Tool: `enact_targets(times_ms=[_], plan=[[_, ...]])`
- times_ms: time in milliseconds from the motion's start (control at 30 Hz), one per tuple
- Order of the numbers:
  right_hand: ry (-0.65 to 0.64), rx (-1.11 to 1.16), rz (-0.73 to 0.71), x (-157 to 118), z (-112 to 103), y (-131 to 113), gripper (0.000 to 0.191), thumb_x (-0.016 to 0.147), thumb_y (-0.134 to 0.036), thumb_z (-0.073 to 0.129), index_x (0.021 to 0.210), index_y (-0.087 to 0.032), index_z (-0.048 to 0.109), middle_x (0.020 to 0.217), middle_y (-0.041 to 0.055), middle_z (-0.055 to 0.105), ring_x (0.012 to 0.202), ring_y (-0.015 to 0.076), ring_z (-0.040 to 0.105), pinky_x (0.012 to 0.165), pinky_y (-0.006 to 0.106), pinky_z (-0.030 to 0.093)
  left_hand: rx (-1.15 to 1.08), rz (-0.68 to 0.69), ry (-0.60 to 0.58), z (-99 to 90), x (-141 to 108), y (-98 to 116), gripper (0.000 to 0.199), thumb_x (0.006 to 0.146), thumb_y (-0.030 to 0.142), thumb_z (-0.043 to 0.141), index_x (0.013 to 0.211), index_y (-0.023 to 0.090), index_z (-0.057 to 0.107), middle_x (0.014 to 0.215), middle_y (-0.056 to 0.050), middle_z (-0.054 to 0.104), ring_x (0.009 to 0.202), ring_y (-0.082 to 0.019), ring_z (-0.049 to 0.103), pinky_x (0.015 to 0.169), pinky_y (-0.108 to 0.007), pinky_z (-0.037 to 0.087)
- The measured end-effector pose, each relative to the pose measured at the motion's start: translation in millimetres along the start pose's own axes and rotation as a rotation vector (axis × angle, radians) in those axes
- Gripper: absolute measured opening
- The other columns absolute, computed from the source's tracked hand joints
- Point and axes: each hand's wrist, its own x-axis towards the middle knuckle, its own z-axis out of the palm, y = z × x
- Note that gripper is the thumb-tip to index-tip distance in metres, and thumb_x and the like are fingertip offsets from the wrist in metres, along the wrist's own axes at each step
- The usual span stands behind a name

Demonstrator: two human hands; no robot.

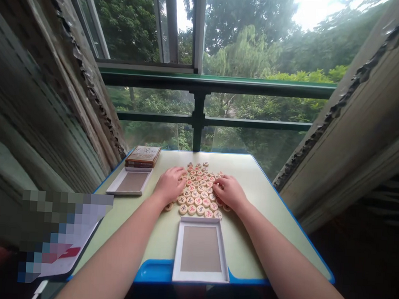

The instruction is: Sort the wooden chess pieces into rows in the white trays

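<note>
Many round wooden Chinese chess pieces [201,189] lie flat and close together mid-table, marked with red or dark characters. Along their left side rests my left hand [171,184], fingers stretched and slightly bent, touching the edge pieces and holding none that I can see. My right hand [230,192] is at the opposite side of the cluster, its fingers loosely bent with the tips against the pieces; its palm hides a few of them. Just in front of the pieces, an open shallow white box half [202,249] lies with its brown inside facing up.
A second shallow box half [129,182] lies at the left, in front of a stack of patterned boxes [143,155]. The pale table [265,225] has a blue rim and a blue recess [154,271]. Behind it stands a green railing [223,84], with curtains on both sides.
</note>
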Motion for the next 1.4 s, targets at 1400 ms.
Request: enact_targets(times_ms=[1400], plan=[[0.017,-0.013,0.252,5.5,-6.8,11.0,0.035,0.08,-0.031,0.048,0.106,-0.015,0.064,0.107,0.0124,0.059,0.097,0.0227,0.057,0.086,0.03,0.039,0.042,-0.417,0.043,-14.5,14.0,-41.3,0.023,0.074,0.02,0.052,0.084,0.017,0.073,0.091,-0.009,0.071,0.088,-0.021,0.063,0.08,-0.028,0.046]])
